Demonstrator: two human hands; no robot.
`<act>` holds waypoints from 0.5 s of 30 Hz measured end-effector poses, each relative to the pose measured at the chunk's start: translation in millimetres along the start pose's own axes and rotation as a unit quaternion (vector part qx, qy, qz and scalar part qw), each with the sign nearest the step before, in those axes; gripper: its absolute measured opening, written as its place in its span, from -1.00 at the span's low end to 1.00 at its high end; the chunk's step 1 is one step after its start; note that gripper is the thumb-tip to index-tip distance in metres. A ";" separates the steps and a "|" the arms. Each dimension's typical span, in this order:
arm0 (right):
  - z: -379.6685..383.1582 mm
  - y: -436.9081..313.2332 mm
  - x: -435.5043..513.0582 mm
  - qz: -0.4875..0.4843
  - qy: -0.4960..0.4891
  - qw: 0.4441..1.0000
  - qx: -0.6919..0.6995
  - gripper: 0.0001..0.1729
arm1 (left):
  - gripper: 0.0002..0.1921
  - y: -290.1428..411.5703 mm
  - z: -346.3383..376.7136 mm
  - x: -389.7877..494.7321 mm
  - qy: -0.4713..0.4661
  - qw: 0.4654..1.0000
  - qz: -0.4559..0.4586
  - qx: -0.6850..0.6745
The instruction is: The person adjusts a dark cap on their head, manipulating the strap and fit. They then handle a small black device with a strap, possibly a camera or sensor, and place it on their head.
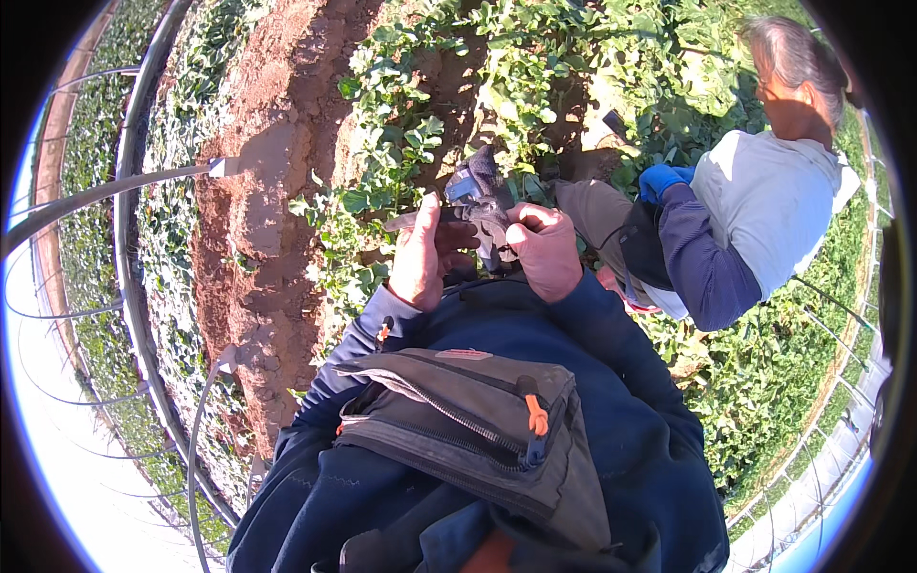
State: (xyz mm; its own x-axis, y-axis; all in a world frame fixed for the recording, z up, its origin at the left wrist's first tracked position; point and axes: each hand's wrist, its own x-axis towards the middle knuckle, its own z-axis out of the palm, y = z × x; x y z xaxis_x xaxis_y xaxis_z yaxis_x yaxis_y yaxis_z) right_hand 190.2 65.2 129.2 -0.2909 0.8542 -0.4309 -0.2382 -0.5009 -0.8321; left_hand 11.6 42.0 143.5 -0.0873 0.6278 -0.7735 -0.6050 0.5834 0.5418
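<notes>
A dark fabric bundle (491, 175), possibly a glove, lies between my two hands over the plants. A small grey-blue boxy piece (464, 188) sits on its left side. My right hand (548, 247) pinches the bundle's right edge between thumb and curled fingers. From the bundle a brownish-grey strap or flat strip (402, 221) runs left, passing through my left hand (421, 261), whose thumb points up beside it. Both hands are bare. Across my front hangs a grey bag (473, 422) with its zipper partly undone and an orange pull cord (536, 415).
Leafy green crop plants (387, 107) grow ahead, beside a bare soil furrow (272, 143). Close on my right, a person in a white top (759, 208) bends, wearing a blue glove (665, 183). Curved hoop poles (107, 190) and a dark pipe (129, 236) stand at left.
</notes>
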 end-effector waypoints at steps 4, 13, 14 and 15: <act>13.6 -1.7 -2.0 -0.044 -0.023 0.987 -0.153 -0.81 | -0.77 -18.0 -13.4 -3.0 -0.210 0.961 0.136 0.115; 25.4 -16.7 6.5 -0.309 0.055 0.887 -0.339 -0.73 | -0.74 -13.0 -1.2 -17.3 -0.160 0.938 0.270 0.150; 26.7 -25.3 10.4 -0.331 0.030 0.873 -0.357 -0.73 | -0.73 -13.5 -0.1 -18.9 -0.156 0.930 0.281 0.179; 27.3 -31.8 12.5 -0.351 0.007 0.858 -0.375 -0.73 | -0.73 -12.7 1.1 -21.3 -0.153 0.921 0.291 0.208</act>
State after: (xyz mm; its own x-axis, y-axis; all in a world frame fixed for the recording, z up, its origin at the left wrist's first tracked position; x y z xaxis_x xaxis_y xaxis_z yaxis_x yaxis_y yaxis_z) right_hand 168.8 88.1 159.8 -0.3061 0.9133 0.2687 0.3142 0.3634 -0.8771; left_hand 22.0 21.8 153.4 -0.0355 0.9754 -0.2174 -0.1652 0.2089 0.9639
